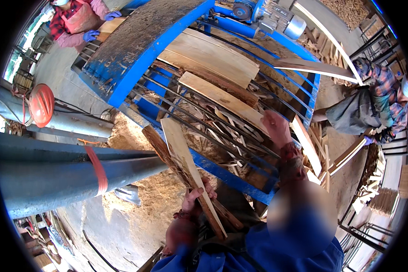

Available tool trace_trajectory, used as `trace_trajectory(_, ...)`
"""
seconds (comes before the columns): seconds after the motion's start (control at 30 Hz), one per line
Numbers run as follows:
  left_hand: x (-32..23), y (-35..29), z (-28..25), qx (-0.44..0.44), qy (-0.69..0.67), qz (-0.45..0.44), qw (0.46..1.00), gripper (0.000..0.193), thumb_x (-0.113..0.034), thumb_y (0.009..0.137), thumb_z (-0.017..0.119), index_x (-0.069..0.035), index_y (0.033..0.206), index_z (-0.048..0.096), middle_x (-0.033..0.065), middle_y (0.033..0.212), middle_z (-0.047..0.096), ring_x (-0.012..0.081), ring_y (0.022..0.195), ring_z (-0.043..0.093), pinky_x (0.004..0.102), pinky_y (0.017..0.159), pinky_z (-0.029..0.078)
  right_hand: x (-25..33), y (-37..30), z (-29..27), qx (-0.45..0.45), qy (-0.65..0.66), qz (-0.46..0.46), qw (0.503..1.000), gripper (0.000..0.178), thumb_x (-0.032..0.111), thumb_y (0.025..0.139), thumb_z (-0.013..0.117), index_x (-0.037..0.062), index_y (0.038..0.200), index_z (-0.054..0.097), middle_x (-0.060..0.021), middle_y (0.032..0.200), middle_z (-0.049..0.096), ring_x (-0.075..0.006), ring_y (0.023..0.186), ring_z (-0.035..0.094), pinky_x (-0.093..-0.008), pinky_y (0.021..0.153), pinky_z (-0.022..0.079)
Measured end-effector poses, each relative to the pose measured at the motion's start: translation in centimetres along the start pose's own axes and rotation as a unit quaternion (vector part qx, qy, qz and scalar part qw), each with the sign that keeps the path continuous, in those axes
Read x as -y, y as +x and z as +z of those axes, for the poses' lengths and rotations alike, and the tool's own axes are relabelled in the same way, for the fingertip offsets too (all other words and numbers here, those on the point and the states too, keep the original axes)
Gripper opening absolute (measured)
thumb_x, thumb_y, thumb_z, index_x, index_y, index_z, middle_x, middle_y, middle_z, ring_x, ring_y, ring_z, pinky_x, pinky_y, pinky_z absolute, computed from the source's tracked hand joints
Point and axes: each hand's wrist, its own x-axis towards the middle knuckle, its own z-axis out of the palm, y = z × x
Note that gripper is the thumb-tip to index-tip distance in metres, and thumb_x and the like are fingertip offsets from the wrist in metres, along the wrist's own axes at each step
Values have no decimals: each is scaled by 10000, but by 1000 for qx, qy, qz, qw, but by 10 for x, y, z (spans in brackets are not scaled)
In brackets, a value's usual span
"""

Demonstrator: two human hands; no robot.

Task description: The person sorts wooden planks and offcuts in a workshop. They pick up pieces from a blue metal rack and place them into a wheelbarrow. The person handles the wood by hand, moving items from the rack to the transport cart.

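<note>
My left hand (198,196) is closed around bark-edged wood strips (184,152), held slanting in front of my body. One strip shows a pale sawn face; a darker one with rough bark lies against it. My right hand (276,128) is curled at the near right end of a pale board (222,99), which lies across the dark rollers (186,109) of a blue machine frame (231,177). The fingertips of that hand are partly hidden. Beyond this board, wider planks (213,54) with bark edges rest on the same rollers.
Scrap slivers (226,122) lie beneath the rollers. A motor (281,20) sits on the frame's far side. At left stand a steel beam (77,170) and a hanging orange helmet (41,105). One co-worker (79,22) handles wood at far left; another (376,99) stands at right beside offcuts.
</note>
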Motion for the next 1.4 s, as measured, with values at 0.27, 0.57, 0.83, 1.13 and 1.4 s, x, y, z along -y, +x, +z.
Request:
trace_trajectory(0.27,2,-19,-6,18,-37,8,999,487,-196,765,747,-23,1176,551,67,840,546,206,775,569,402,773,489,-35,74,40,19,-5,72,997,734,352,798,749,-18,1372,479,-203,997,696,-257,880,695,-351,791,537)
trace_trajectory(0.57,0,-32,-9,52,-22,53,997,506,-197,780,736,-17,1210,538,81,863,569,215,786,587,406,770,495,68,86,8,-14,284,126,950,361,337,870,676,-7,978,656,-36,839,621,-136,675,588,-257,611,466)
trace_trajectory(0.83,2,-19,-24,32,7,48,998,505,-210,749,749,-44,1183,549,64,839,548,222,775,571,409,738,493,90,-56,-74,-116,300,128,938,229,224,928,592,4,983,619,-17,818,595,-125,688,580,-286,636,490)
trace_trajectory(1.13,28,8,-42,119,-16,19,993,462,-163,871,704,-51,1279,520,95,1023,580,257,975,581,458,902,477,103,-223,-17,-25,498,287,818,305,157,945,612,35,1222,570,-112,1099,618,-215,918,645,-358,738,556)
trace_trajectory(1.4,52,-4,-72,67,-37,27,997,625,-289,909,678,-59,1422,405,162,1389,509,333,1277,494,473,1062,412,147,-250,11,247,254,258,899,287,267,948,622,-21,956,619,-13,789,584,-88,744,534,-261,625,422)
